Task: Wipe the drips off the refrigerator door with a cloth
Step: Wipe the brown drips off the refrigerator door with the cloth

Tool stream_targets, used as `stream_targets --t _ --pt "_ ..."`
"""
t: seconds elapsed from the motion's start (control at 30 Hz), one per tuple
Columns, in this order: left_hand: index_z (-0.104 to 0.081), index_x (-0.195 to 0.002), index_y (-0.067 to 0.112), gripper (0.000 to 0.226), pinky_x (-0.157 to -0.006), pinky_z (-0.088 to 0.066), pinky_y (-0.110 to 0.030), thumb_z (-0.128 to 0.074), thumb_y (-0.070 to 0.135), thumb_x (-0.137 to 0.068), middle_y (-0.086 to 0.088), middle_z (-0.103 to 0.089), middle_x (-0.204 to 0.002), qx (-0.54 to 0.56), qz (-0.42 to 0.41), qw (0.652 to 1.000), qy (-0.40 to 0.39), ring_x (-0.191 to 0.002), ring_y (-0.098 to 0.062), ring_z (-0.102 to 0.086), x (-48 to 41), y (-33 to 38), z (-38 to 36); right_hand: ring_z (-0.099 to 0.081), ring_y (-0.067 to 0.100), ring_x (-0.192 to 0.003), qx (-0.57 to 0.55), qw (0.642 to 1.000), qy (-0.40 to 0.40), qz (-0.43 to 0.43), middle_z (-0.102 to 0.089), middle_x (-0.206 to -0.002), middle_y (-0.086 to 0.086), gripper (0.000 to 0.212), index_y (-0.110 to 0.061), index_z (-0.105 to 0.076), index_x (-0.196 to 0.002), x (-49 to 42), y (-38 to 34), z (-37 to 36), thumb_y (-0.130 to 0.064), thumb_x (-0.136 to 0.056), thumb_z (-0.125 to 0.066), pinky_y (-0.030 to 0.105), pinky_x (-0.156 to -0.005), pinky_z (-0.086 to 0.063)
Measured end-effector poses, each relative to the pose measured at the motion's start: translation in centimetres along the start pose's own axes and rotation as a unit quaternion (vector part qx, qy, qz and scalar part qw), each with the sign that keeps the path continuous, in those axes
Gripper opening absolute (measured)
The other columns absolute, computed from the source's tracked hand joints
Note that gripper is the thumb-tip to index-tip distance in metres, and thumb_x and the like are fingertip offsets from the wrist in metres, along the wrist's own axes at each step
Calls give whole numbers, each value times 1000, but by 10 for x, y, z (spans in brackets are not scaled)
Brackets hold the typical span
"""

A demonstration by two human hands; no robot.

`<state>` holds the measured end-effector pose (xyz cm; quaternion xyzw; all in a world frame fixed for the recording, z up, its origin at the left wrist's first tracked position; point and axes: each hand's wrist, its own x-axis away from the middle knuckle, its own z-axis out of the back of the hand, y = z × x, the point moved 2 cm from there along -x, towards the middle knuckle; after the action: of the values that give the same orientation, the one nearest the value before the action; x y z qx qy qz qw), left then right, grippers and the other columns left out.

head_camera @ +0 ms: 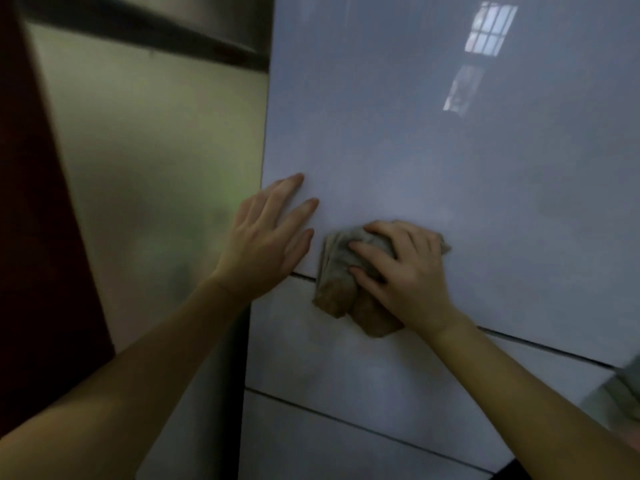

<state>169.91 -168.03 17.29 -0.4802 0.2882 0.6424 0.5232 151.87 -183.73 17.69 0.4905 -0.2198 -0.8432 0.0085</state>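
Grey-brown and crumpled, the cloth (341,271) is pressed against the pale, glossy refrigerator door (433,133), right at the door's lower edge, where a dark seam (540,344) divides it from the panel below. Part of the cloth hangs over that seam onto the lower panel (311,358). The right hand (405,275) lies on top of the cloth, its fingers (367,252) spread and curled down onto the fabric, holding it against the surface. The left hand (266,237) rests flat on the same door just beside the cloth, near the door's left edge, fingers straight and slightly apart, gripping nothing. A barred window shows as a bright reflection (490,29) high on the door. Left of the refrigerator stands a cream wall (156,150). Any drips on the door are too blurred to make out.
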Motion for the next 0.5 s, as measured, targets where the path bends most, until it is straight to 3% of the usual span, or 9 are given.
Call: stream_targets --t 0.2,0.5 --pt "-50 -143 10 49 -113 -34 -46 -50 36 -101 -21 -38 -157 3 26 999 -19 -144 -35 -39 -85 15 25 -61 37 -110 4 999 34 -13 -67 -124 14 31 -18 -75 -114 -76 69 67 -40 -91 -74 49 -91 -47" --pt "-56 -139 11 47 -115 -33 -46 -49 37 -100 -18 -36 -158 24 22 999 6 -146 -34 -37 -247 40 93 -56 33 -109 50 991 120 -45 -65 -121 14 34 -14 -74 -116 -198 171 176 -34 -89 -73 45 -89 -43"
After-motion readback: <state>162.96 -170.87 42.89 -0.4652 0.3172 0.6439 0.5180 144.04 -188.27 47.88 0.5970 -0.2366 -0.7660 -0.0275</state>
